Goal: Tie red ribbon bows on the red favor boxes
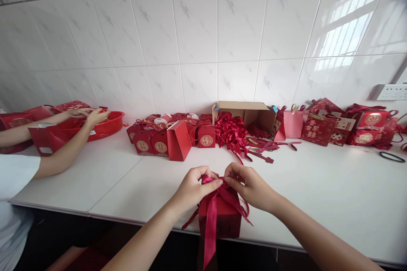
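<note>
A dark red gift box [227, 220] stands at the front edge of the table before me, a red cord hanging at each side. Across its top runs a shiny red ribbon [210, 228], one long tail dangling down the front past the table edge. My left hand [199, 186] pinches the ribbon at the top of the box, thumb against fingers. Close beside it, my right hand [246, 184] is closed in a pinch on the same ribbon. The exact spot where the ribbon crosses is partly hidden by my fingers.
Behind lie finished-looking red boxes [160, 144], a heap of red ribbons [230, 131] and an open cardboard box [243, 106]. Red gift bags [318, 129] stand at right, near a black ring [392, 156]. A co-worker's hands [95, 116] work over a red basin [114, 125] at left.
</note>
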Action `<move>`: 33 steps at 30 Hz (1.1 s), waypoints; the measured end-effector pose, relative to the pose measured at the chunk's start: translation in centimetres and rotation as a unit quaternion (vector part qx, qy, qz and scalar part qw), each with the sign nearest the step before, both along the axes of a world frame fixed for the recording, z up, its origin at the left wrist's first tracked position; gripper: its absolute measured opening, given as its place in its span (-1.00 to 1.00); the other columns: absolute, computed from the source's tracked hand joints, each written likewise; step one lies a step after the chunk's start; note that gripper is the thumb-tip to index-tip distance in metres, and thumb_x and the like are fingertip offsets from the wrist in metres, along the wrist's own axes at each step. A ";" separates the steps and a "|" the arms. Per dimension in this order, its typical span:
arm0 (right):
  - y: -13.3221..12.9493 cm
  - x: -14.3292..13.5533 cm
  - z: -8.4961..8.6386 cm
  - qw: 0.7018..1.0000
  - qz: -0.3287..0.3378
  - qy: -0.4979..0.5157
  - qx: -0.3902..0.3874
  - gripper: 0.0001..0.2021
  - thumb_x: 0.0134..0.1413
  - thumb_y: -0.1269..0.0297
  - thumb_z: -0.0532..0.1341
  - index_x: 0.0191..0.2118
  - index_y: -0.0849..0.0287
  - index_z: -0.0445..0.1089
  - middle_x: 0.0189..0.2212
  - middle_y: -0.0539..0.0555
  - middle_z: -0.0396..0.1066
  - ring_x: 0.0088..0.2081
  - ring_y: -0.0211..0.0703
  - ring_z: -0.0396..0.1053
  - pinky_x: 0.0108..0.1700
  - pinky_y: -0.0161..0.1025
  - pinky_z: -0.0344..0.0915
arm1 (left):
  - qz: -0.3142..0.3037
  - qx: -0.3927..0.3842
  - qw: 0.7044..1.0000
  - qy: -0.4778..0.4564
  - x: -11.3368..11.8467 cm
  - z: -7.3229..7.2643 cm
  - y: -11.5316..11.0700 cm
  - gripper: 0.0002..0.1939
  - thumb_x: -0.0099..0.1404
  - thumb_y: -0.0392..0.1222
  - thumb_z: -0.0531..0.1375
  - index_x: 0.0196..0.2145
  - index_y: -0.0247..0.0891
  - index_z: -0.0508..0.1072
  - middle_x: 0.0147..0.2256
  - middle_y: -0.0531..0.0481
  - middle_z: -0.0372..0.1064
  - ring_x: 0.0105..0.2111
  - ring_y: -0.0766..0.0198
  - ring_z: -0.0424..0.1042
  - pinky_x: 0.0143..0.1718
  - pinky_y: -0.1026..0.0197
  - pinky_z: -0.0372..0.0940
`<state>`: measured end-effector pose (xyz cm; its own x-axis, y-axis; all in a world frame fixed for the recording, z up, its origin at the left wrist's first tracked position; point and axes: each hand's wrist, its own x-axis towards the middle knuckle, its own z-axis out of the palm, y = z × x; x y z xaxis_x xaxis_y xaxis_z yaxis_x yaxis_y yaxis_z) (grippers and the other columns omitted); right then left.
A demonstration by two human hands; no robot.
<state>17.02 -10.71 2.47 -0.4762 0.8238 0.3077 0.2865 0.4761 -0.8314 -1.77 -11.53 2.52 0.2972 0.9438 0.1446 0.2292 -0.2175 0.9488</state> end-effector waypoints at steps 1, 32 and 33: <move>0.1 0.1 -0.1 1.000 0.003 0.000 -0.004 -0.90 0.16 0.38 0.08 -0.39 0.18 0.25 -0.51 -0.05 0.26 -0.46 -0.29 0.18 -0.42 -0.33 0.12 | 0.004 0.000 1.000 -0.004 0.0 -0.1 0.0 -0.68 0.14 -0.14 0.27 -0.56 -0.24 0.17 -0.33 -0.04 0.43 -0.29 0.24 0.38 -0.24 0.23 0.22; 0.5 1.7 -1.1 0.999 -0.015 0.001 -0.052 -0.54 0.13 -0.11 0.09 -0.55 0.19 0.21 -0.58 -0.07 0.13 -0.52 -0.32 0.06 -0.48 -0.32 0.08 | 0.024 -0.010 1.000 0.005 0.4 0.1 -0.5 -0.74 0.08 -0.09 0.31 -0.51 -0.27 0.32 -0.26 -0.12 0.47 -0.10 0.08 0.41 -0.03 0.12 0.20; 0.5 1.6 -1.1 0.999 -0.020 0.004 -0.049 -0.55 0.12 -0.11 0.10 -0.55 0.19 0.21 -0.58 -0.07 0.13 -0.51 -0.31 0.07 -0.47 -0.32 0.08 | 0.020 -0.012 1.000 0.004 0.4 0.1 -0.5 -0.75 0.08 -0.10 0.32 -0.50 -0.27 0.34 -0.24 -0.13 0.47 -0.09 0.08 0.41 -0.03 0.11 0.20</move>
<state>18.64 -10.17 1.40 -0.4409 0.8680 0.2284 0.2962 0.3810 -0.8758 -1.37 -12.04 2.57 0.2606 0.9580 0.1198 0.2450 -0.1856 0.9516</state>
